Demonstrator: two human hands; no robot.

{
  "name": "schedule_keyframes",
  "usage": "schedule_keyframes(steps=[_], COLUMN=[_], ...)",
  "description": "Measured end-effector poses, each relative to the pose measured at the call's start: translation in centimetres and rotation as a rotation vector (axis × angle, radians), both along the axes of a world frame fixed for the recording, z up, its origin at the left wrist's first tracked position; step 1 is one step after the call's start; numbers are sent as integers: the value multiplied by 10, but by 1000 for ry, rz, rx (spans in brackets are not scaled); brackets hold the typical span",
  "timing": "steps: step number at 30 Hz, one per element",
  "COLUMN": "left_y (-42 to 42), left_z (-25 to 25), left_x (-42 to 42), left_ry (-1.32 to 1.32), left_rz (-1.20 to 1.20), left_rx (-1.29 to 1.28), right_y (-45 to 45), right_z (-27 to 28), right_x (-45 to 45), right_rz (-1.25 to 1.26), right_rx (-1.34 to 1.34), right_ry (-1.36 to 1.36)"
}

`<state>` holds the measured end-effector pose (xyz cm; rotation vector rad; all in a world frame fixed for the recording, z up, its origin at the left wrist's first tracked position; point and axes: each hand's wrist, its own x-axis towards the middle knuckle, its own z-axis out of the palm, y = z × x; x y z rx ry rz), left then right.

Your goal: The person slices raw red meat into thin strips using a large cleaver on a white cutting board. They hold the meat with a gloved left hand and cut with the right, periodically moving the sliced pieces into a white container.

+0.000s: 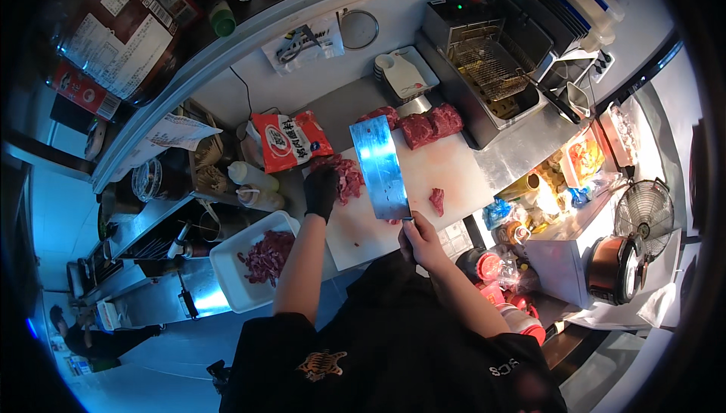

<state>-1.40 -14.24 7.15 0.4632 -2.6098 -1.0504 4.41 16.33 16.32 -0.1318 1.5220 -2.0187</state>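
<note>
A broad-bladed Chinese cleaver (379, 166) is gripped by its handle in my bare right hand (421, 243), its blade over the white cutting board (465, 180). My left hand (321, 193), in a black glove, is at the left side of a pile of sliced red meat (349, 179); whether its fingers close on any slices is hard to see. Large chunks of raw meat (432, 125) lie along the board's far edge, one partly behind the blade. A small loose piece (436, 202) rests to the cleaver's right. Left of my forearm, a white plastic tub (224, 260) holds cut meat (266, 257).
A red-and-white seasoning bag (290, 139) and squeeze bottles (258, 186) stand left of the board. Stacked plates (409, 72) and a deep fryer (482, 67) with a wire basket are behind it. A fan (644, 217) and rice cooker (610, 270) stand right; a person (88, 336) is far left.
</note>
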Motion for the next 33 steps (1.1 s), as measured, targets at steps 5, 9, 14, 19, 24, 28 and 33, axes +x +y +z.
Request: schedule_keyframes(steps=[5, 9, 14, 19, 24, 28, 33], left_y=[-25, -31, 37, 40, 17, -2, -34], left_z=[-19, -18, 53, 55, 48, 42, -30], left_x=[-7, -11, 2, 14, 18, 1, -6], left_ry=[-156, -89, -292, -357, -82, 148, -72], left_rz=[-176, -142, -186, -143, -183, -120, -279], left_rx=[-208, -18, 1803, 1802, 1663, 940, -416], right_y=[6, 16, 12, 7, 34, 73, 102], right_z=[-3, -11, -11, -22, -32, -28, -20], right_x=[6, 11, 8, 11, 12, 19, 39], right_rz=[-14, 6, 40, -26, -54, -152, -243], right_rx=[61, -26, -275, -262, -181, -44, 12], right_ry=[-32, -132, -464, -547, -406, -320, -347])
